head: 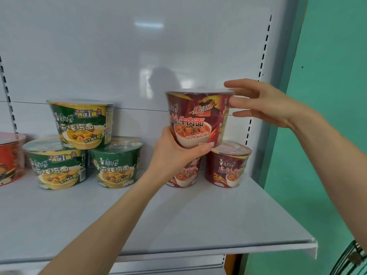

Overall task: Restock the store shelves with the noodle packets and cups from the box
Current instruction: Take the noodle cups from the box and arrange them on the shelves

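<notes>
Head-worn view, close, facing shelf (83, 219)

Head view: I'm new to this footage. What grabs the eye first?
A dark red noodle cup at centre, its base gripped by the left hand while the right hand touches its rim with straight fingers, above two matching cups on the white shelf. Left of it, three green cups sit stacked in a pyramid.

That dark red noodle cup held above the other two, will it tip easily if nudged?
Probably tippy: the dark red noodle cup narrows toward its base. Its glossy wrap likely slides on the lids of the two lower cups. It seems light: the left hand grips only its base, and the right hand just touches the rim.
</notes>
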`<action>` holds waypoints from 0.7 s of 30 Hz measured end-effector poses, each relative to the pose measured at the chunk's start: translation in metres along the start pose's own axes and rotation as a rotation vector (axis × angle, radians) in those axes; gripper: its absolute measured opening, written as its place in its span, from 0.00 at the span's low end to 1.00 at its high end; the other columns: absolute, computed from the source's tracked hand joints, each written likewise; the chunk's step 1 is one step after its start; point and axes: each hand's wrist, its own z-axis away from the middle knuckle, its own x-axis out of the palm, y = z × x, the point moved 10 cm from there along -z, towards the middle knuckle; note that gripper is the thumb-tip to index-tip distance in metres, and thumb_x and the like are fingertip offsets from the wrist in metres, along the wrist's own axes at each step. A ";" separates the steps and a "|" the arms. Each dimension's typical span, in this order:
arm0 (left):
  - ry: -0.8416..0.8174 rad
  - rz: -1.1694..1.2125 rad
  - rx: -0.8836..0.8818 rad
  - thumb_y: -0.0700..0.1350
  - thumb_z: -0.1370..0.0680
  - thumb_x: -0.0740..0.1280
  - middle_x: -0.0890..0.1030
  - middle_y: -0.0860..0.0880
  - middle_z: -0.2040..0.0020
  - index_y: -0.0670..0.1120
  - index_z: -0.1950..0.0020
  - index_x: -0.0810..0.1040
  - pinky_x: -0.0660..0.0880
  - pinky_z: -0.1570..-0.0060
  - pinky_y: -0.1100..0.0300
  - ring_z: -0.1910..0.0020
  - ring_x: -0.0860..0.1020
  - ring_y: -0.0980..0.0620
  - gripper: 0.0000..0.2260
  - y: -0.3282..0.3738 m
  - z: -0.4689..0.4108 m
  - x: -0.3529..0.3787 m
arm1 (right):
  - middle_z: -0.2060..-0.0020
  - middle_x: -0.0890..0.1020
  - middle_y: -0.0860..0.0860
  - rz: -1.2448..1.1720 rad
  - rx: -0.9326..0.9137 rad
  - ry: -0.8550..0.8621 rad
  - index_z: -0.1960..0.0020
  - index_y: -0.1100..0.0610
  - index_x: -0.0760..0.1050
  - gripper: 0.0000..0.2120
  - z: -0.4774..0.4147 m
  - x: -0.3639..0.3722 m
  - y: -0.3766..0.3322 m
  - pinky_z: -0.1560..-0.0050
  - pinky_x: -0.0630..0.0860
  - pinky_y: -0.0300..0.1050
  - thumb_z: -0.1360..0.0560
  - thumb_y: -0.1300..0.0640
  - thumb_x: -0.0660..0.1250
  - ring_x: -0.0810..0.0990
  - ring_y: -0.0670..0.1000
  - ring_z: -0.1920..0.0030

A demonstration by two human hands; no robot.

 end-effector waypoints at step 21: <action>-0.740 -0.935 0.147 0.64 0.24 0.54 0.70 0.44 0.33 0.44 0.34 0.70 0.64 0.33 0.52 0.33 0.67 0.48 0.29 -0.065 0.083 0.089 | 0.55 0.77 0.48 0.041 0.099 0.350 0.41 0.55 0.73 0.19 -0.006 -0.022 0.043 0.50 0.78 0.43 0.30 0.51 0.71 0.78 0.47 0.54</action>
